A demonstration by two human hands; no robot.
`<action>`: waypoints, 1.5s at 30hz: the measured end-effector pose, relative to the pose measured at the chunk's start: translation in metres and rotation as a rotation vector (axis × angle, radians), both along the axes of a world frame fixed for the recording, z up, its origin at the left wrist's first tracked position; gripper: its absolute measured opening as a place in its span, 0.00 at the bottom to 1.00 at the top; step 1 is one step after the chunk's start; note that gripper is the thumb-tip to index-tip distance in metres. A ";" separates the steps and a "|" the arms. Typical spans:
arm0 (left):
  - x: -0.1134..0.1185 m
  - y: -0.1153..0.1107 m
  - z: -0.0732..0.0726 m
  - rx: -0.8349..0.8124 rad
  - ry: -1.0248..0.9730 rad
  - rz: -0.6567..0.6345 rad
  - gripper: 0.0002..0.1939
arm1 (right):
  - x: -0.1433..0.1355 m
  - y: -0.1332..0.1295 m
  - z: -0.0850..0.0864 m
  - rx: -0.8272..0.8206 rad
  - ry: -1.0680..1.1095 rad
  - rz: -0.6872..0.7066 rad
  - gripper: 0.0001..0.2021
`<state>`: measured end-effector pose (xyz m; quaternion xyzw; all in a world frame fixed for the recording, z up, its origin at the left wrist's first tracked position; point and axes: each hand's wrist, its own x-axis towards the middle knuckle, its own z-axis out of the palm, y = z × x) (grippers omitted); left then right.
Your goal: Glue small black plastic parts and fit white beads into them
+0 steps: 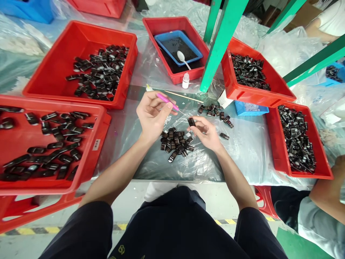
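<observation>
My left hand (152,117) is closed around a slim pink pen-like tool (167,102) with a thin metal tip. That tip points at a small glossy black part (191,122) pinched in the fingers of my right hand (208,133); whether it touches the part is too fine to tell. Below both hands lies a loose pile of similar black parts (176,142) on the plastic-covered table (205,165). More black parts (212,110) are scattered beyond my right hand, and a single one (224,136) rests to its right.
Red bins of black parts stand left (91,144), back left (81,32), back right (258,95) and right (277,162). Behind my hands are a small bottle (185,81), a thin stick (185,96) and a white spoon (181,56) in a blue tray (172,32). A green post (215,54) rises there. A co-worker's arm (330,190) is at right.
</observation>
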<state>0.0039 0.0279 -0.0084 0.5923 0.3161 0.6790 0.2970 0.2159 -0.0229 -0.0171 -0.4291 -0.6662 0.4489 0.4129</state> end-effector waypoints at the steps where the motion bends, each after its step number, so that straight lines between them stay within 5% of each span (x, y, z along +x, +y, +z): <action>1: 0.000 0.001 -0.002 -0.007 0.002 -0.016 0.17 | 0.000 -0.001 0.001 0.003 -0.005 -0.002 0.22; 15: -0.004 0.005 -0.008 -0.107 0.001 -0.171 0.16 | -0.003 -0.006 0.007 0.044 -0.066 0.026 0.21; 45: 0.005 -0.005 -0.003 -0.210 -0.056 -0.240 0.15 | -0.004 -0.008 0.007 0.116 -0.002 0.053 0.19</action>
